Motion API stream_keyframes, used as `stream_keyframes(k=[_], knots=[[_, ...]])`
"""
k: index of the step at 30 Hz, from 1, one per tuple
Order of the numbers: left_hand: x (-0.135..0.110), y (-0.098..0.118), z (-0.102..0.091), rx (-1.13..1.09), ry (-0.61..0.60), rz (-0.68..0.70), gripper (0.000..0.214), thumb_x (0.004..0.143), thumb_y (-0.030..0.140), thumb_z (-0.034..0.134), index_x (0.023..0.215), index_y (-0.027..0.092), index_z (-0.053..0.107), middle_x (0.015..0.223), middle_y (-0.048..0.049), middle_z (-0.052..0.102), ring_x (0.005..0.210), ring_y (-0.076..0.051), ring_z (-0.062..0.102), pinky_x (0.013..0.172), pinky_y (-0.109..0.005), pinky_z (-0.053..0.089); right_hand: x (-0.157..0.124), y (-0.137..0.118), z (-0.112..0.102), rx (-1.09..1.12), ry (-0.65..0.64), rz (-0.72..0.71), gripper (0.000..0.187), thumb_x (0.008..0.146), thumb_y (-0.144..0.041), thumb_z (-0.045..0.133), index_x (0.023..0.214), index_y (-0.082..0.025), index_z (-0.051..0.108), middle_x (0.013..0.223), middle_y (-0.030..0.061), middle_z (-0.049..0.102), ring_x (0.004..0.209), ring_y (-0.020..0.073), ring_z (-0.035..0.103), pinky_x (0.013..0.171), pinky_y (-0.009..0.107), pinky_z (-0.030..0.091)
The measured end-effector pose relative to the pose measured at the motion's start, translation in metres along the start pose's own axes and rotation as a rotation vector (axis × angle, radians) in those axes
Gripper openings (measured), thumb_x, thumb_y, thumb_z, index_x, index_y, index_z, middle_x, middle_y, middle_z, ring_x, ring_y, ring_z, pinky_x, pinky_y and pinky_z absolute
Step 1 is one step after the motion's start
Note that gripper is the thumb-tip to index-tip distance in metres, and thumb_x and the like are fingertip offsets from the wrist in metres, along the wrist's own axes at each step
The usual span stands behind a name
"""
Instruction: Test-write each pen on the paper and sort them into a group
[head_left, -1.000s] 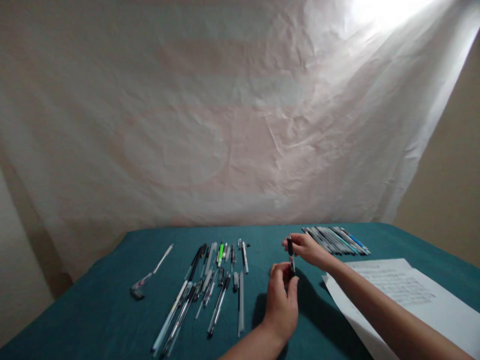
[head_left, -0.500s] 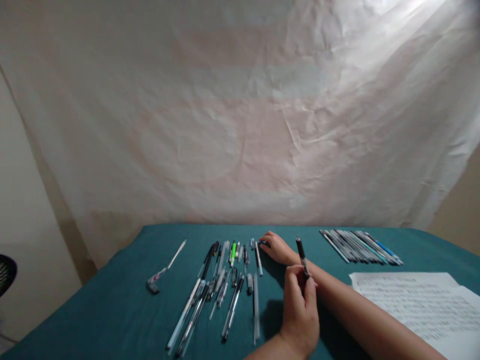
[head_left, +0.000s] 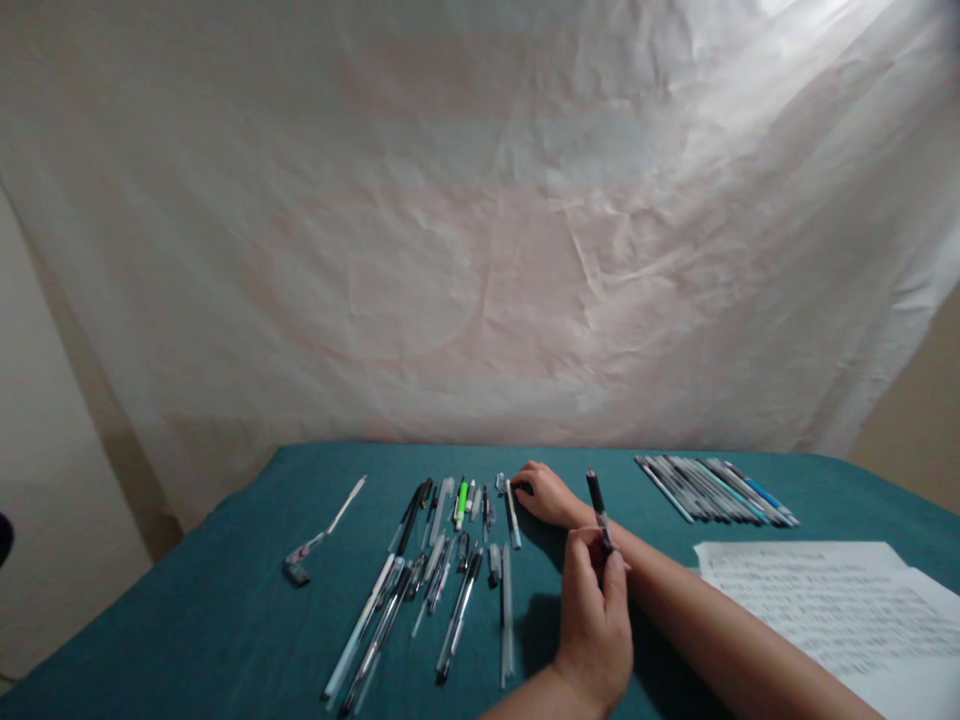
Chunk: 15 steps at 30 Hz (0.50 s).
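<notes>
My left hand [head_left: 594,612] is closed around the lower end of a black pen [head_left: 597,503], which it holds upright above the teal table [head_left: 217,630]. My right hand [head_left: 548,495] reaches across behind it to the right edge of a loose pile of pens [head_left: 442,565]. Its fingers are curled on a small dark thing that I cannot make out, next to a white pen [head_left: 513,515]. Pens and loose clear barrels in the pile lie roughly side by side, one of them green [head_left: 462,497].
A tidy row of several pens [head_left: 712,488] lies at the far right of the table. Printed paper sheets [head_left: 825,600] sit at the near right. A lone white pen with a dark cap [head_left: 324,525] lies to the left. A creased white cloth [head_left: 480,250] hangs behind.
My right hand let go of the black pen's top and moved left to the pile of pens. My left hand kept the pen upright. The view turned left.
</notes>
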<state>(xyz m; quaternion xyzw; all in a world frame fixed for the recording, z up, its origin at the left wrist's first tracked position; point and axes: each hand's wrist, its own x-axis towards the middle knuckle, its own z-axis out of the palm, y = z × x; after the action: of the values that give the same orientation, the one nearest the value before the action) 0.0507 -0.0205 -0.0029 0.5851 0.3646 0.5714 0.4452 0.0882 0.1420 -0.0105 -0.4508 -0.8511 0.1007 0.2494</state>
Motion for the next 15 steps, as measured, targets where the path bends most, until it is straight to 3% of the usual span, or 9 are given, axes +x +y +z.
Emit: stream_keyframes(k=[15], knots=[[0.0015,-0.0030,0.0006,0.004,0.002,-0.030,0.028,0.088,0.032,0.040,0.111,0.017,0.042,0.101,-0.0091,0.054,0.087,-0.016,0.054,0.084,-0.031,0.041,0.0013,-0.0019,-0.0014,-0.036,-0.016,-0.007,0.021,0.075,-0.023,0.051,0.089,-0.019,0.067,0.091,0.0066,0.060,0.086,0.0171,0.052,0.076,0.024,0.037]])
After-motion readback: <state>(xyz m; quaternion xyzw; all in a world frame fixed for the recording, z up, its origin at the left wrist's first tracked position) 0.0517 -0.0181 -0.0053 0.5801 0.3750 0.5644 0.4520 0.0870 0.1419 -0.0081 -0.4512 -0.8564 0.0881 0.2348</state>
